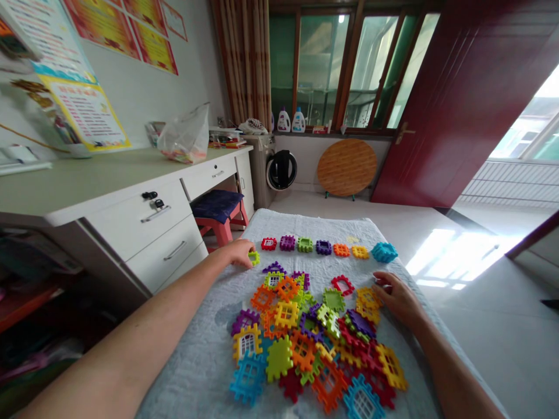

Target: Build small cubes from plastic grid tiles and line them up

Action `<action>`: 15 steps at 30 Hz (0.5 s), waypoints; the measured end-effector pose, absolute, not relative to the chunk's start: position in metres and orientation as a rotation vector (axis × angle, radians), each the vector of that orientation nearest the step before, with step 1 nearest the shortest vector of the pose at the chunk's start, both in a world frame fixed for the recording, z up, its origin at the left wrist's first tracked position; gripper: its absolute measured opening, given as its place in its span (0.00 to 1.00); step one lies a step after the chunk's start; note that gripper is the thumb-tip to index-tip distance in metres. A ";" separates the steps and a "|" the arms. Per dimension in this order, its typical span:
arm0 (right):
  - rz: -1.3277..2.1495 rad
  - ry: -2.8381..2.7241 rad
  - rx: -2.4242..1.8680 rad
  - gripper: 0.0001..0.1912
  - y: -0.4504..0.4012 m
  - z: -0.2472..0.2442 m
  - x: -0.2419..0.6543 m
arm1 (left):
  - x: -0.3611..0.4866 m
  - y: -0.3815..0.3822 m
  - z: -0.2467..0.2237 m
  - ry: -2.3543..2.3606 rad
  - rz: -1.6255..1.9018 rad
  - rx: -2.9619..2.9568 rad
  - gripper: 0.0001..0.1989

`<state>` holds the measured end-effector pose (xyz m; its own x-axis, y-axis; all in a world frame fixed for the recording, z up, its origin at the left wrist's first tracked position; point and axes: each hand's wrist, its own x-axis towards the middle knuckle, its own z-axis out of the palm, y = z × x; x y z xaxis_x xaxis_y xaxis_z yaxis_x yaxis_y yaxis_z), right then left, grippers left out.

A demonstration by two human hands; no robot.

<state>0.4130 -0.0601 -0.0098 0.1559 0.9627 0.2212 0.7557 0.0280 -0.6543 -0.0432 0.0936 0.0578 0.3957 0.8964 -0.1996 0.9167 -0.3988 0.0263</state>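
Left hand (241,254) pinches green piece (254,259) near cloth edge (258,222) — right hand (395,294) (fingers parted) beside yellow pieces (368,295).

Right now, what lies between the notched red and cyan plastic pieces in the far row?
The head view shows, all plastic and notched, a purple piece, a green piece, an indigo piece, an orange piece and a yellow piece.

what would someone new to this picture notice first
Probably the heap of brightly coloured interlocking plastic tiles, spread over the near part of the pale blue cloth. Next, perhaps, the row of coloured pieces beyond it, then the large dark red door at upper right.
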 end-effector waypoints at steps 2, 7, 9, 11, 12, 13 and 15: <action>0.378 -1.674 -1.783 0.22 -0.060 -0.010 0.413 | -0.045 0.100 0.060 1.662 -0.210 2.523 0.25; 0.337 -1.726 -1.793 0.21 -0.062 -0.007 0.412 | -0.050 0.123 0.062 1.760 -0.085 2.538 0.27; 0.326 -1.728 -1.794 0.21 -0.063 -0.005 0.411 | -0.050 0.134 0.060 1.775 -0.066 2.530 0.28; 0.323 -1.727 -1.800 0.21 -0.064 -0.003 0.409 | -0.049 0.143 0.056 1.775 -0.068 2.520 0.29; 0.325 -1.727 -1.804 0.21 -0.064 -0.002 0.409 | -0.048 0.147 0.055 1.770 -0.075 2.515 0.29; 0.327 -1.728 -1.808 0.21 -0.064 -0.001 0.408 | -0.048 0.150 0.053 1.762 -0.087 2.508 0.29; 0.329 -1.734 -1.813 0.21 -0.064 0.001 0.407 | -0.046 0.156 0.052 1.733 -0.119 2.491 0.28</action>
<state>0.4066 -0.0643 0.0010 0.1152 0.9677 0.2242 0.8182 0.0356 -0.5738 -0.0464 0.1559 0.0521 0.3476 0.9294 -0.1241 0.9376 -0.3451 0.0415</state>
